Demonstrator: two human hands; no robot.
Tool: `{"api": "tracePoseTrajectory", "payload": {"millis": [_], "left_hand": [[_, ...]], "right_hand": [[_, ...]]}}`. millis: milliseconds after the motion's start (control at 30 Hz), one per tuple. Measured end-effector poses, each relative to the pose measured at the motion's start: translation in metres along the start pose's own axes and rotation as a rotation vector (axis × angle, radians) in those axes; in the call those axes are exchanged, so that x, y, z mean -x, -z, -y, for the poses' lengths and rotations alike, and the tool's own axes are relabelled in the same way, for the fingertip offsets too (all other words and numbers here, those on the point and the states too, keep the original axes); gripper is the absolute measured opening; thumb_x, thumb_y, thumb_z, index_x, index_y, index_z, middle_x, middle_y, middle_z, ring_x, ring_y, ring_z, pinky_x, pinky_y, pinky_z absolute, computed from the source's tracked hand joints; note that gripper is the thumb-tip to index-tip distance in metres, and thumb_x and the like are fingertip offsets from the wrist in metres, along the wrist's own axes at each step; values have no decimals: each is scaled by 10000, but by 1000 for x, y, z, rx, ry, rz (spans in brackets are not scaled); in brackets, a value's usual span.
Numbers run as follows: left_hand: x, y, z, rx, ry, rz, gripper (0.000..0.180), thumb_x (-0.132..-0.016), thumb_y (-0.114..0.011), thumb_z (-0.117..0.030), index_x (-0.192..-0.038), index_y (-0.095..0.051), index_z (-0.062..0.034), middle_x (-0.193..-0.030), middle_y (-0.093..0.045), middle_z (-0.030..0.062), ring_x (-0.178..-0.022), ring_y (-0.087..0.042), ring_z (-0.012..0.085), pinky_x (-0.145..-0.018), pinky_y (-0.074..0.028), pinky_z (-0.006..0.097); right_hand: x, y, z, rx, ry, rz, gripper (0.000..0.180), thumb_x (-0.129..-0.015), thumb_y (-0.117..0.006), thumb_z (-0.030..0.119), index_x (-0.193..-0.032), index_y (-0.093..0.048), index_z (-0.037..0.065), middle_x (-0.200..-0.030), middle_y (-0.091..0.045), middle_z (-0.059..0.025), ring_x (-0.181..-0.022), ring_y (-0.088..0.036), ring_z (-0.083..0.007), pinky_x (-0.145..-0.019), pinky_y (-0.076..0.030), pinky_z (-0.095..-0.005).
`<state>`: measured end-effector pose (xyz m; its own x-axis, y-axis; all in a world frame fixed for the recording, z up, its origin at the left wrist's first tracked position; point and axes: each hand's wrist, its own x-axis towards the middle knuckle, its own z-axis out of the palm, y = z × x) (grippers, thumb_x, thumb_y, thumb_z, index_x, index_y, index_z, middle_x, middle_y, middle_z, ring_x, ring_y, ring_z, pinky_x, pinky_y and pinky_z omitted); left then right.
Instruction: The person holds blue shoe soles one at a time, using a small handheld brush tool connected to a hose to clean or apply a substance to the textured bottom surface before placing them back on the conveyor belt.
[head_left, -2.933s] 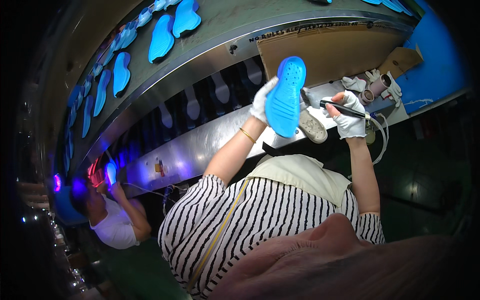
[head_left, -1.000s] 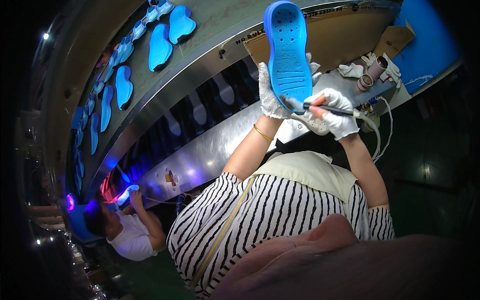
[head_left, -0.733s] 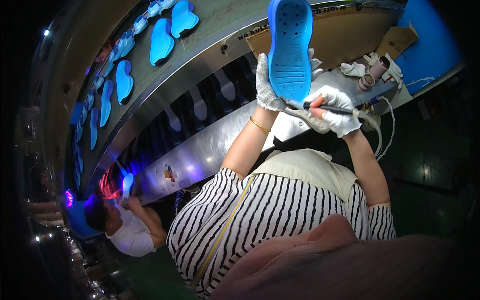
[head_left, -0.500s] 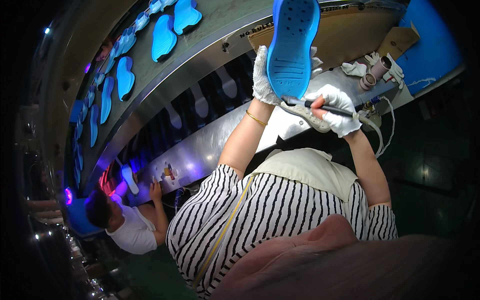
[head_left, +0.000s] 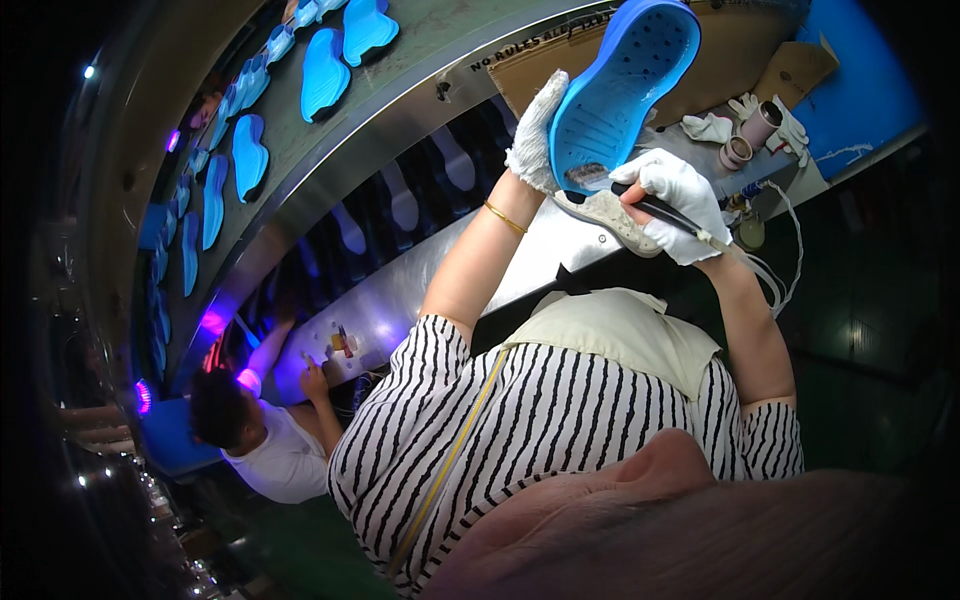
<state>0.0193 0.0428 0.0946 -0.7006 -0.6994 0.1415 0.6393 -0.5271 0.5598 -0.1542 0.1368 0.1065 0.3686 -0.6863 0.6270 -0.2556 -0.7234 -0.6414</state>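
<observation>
In the head view, the left hand (head_left: 538, 135), in a white knitted glove, grips a bright blue, clog-shaped shoe sole with a raised rim (head_left: 610, 105). The hand lies along the left edge of the sole; the fingers behind it are mostly hidden. The sole is held in the air, above the silvery metal bench (head_left: 400, 300) and in front of the brown cardboard sheet (head_left: 745, 65). It is tilted, with its holed wide end up and to the right, and its inner side faces the camera.

The right hand (head_left: 682, 207), in a white glove with bare fingertips, is closed around a flat brush with black handle (head_left: 672, 214). The dark bristles are at the lower end of the sole, inside the rim, and seem to touch it. Thin pale tubes (head_left: 768, 275) run near the right wrist.

Below the sole, a beige holed shoe (head_left: 628, 228) lies on the bench, partly covered. Farther right there are pinkish cylinders (head_left: 762, 127) and loose white gloves (head_left: 708, 128). At the upper left, several blue soles (head_left: 325, 76) rest on a dark green conveyor belt (head_left: 430, 45). A co-worker in a white shirt (head_left: 285, 460) sits at the lower left.
</observation>
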Motion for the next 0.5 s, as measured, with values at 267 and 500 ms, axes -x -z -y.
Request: {"api": "tracePoseTrajectory", "payload": {"millis": [267,500], "left_hand": [[-3,-2,-5,-334,141,-296,316,-887,-594,-317,-987,-631,-19,-853,-666,102,-702,-656,166,-614,-564,273],[-8,-12,-1,-476,248,-370,299,-848,-655,-305,-1003,-643,-50,-873,-661,79,-716,-645,130,-628,-553,259]], "right_hand": [[7,3,-34,-441,-418,262,125,-695,-658,-48,-780,-617,34,-879,-617,-60,-811,-574,-144,-740,-472,-269],[6,9,-23,-478,-429,107,134,-679,-652,-56,-767,-597,27,-911,-628,-70,-862,-587,-164,-811,-472,-290]]}}
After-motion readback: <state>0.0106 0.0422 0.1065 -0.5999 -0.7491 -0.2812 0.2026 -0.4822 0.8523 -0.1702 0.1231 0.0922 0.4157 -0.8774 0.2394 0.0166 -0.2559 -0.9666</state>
